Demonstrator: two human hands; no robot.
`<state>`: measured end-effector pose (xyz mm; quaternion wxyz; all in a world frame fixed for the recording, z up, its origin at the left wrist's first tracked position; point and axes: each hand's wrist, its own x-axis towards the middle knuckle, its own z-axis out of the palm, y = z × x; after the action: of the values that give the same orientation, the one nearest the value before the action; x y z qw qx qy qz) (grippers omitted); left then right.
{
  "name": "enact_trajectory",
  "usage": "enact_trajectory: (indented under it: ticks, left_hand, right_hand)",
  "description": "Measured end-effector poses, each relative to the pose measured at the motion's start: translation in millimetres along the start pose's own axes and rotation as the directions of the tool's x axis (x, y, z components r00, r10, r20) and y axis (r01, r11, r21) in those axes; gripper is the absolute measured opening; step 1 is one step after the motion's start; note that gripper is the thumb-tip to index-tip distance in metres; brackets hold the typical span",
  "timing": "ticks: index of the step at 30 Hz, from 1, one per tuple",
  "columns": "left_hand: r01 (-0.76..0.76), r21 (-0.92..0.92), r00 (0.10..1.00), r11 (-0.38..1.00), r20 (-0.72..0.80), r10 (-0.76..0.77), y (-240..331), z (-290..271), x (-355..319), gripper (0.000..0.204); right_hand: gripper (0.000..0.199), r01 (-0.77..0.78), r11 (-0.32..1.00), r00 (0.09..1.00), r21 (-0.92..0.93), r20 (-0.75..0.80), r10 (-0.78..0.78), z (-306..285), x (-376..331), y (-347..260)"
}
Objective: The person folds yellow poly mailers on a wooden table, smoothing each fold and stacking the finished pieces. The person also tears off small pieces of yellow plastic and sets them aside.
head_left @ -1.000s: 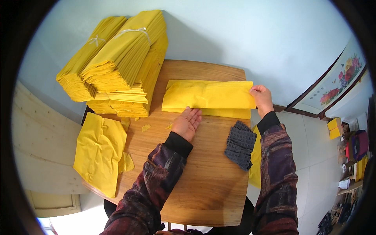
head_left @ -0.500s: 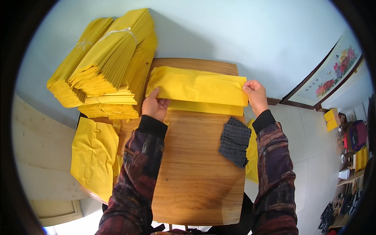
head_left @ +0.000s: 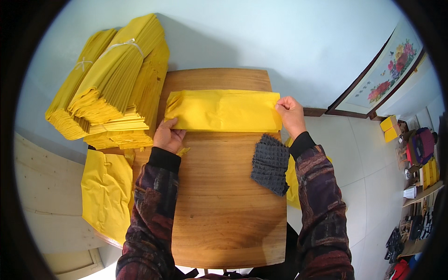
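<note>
A folded yellow paper sheet (head_left: pixel 224 111) lies lengthwise across the far part of the wooden table (head_left: pixel 224 200). Its lower left corner is between the thumb and fingers of my left hand (head_left: pixel 169 136), the fingers partly beneath the paper. On the other side, my right hand (head_left: pixel 291 114) pinches the right edge near its upper corner. Closer to me, below the sheet's right end, sits a dark grey waffle-textured cloth (head_left: pixel 270 164), touched by neither hand.
Tied bundles of folded yellow paper (head_left: pixel 116 70) are stacked at the far left. A loose creased yellow sheet (head_left: pixel 106 186) hangs at the table's left edge. Another yellow piece (head_left: pixel 292 184) shows behind my right forearm. A framed flower picture (head_left: pixel 380 77) leans against the wall at right.
The sheet's upper layer has come down onto the lower one, so their near edges now nearly meet. Both hands keep hold of it. The whole view has shifted slightly.
</note>
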<state>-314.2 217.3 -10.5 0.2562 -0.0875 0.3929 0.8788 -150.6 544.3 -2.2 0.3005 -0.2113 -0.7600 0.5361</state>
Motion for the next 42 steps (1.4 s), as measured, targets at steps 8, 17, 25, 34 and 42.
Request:
enact_trajectory:
  ticks: [8,17,25,34,42]
  left_hand:
    - [-0.019,0.056,0.997,0.998,-0.07,0.023,-2,-5,10,0.019]
    - [-0.082,0.391,0.983,0.917,-0.118,0.138,-4,-11,13,0.028]
    - [-0.285,0.958,0.723,0.019,0.202,0.661,-8,-15,24,0.047]
    - [-0.374,0.917,0.717,0.14,0.189,0.671,-7,0,14,0.029]
    - [-0.427,0.891,0.672,0.155,0.198,0.713,-11,-14,30,0.026]
  right_hand:
    - [0.004,0.017,0.999,1.0,-0.051,0.007,-0.017,6,-1,7]
    - [0.004,0.022,0.993,1.0,-0.119,-0.013,-0.023,6,2,20]
    - [0.006,0.02,0.98,0.999,-0.196,-0.023,-0.025,9,2,23]
    - [0.005,0.013,0.99,0.999,-0.141,-0.041,-0.019,8,8,20]
    - [0.005,-0.002,0.988,0.999,-0.153,-0.048,-0.005,11,8,20]
